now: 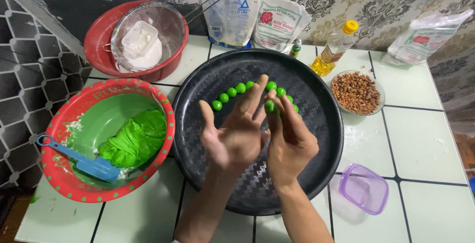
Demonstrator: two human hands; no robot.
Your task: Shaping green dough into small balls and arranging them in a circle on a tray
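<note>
My right hand pinches a small green dough ball at its fingertips; my left hand is open flat beside it, above the black round tray holding a curved row of green balls.

Your clearest room lies on the near half of the black tray — bare from the hands down to its front rim. Behind your fingers an arc of green balls bars the tray's middle. To the left, the red-rimmed bowl touches the tray, its blue scoop jutting outward. To the right, the worktop is open between the peanut dish and the purple container — the oil bottle and flour bags crowd the back.
</note>
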